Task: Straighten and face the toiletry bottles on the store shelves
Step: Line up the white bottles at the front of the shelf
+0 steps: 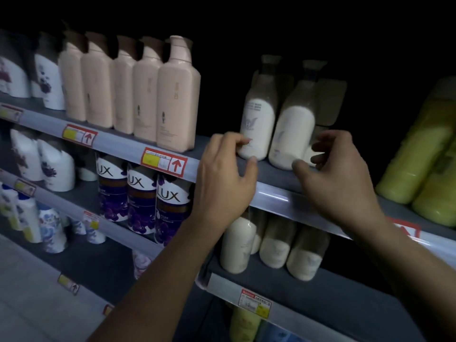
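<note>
Dim store shelving (271,191) is carrying two upright white bottles (257,129) near its front edge. Left hand (222,178) is curling loosely, fingertips touching the left bottle's base; right hand (335,174) is hovering half-spread, just beside the right bottle (292,137). Both bottles are standing directly beyond the hands.

Left hand (225,174): raised, palm turned away, fingers curled, thumb held apart, nothing gripped
Right hand (338,174): raised level with the left, fingers bent and spread, nothing gripped
Forearms: bare, both extended upward and forward
</note>
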{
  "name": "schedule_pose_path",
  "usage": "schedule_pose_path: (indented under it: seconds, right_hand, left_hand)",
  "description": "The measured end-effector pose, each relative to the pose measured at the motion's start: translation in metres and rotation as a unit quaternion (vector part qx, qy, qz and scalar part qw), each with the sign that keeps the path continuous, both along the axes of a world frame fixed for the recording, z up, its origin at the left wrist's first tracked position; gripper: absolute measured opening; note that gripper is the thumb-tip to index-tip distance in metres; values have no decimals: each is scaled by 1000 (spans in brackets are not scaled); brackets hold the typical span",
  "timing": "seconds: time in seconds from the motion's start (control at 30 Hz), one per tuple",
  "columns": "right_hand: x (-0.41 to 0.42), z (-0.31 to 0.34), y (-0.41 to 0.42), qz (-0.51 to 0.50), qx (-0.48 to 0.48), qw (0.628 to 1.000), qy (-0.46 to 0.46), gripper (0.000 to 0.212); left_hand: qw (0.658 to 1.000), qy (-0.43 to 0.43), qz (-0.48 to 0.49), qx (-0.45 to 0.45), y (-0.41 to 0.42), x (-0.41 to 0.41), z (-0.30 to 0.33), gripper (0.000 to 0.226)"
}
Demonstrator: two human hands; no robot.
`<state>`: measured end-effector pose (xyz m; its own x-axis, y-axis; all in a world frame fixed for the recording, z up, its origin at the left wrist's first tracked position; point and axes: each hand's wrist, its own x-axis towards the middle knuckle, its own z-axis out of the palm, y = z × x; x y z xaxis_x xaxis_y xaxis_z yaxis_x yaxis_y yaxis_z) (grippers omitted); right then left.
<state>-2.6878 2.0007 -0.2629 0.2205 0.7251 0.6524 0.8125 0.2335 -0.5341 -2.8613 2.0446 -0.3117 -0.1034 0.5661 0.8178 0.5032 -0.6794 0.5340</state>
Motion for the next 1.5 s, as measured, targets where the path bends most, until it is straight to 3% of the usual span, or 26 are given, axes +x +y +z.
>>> schedule_pose_path:
  seconds: [0.2, 0.37, 0.5, 0.73, 0.87, 1.27, 1.5]
  right_hand:
    - [6, 15, 54, -27, -143, 988, 55, 78]
    - [15, 22, 72, -49, -137, 988, 56, 82]
    - [16, 18, 79, -44, -136, 989, 46, 87]
    - [22, 19, 68, -44, -128, 991, 14, 78]
    - [29, 18, 50, -34, -122, 992, 21, 68]
    - [26, 30, -25, -21, -55, 998, 24, 60]
    - [21, 21, -82, 10, -45, 999, 14, 63]
  left_hand:
    - [988, 74, 31, -134, 31, 11, 33, 59]
    - [971, 82, 13, -222, 68, 21, 60, 86]
    - [954, 69, -23, -291, 87, 24, 56, 77]
    - [965, 81, 15, -248, 71, 16, 56, 78]
    - [966, 58, -2, -253, 54, 18, 60, 63]
    - [990, -8, 25, -138, -23, 16, 65, 78]
    - [994, 24, 29, -99, -71, -4, 52, 81]
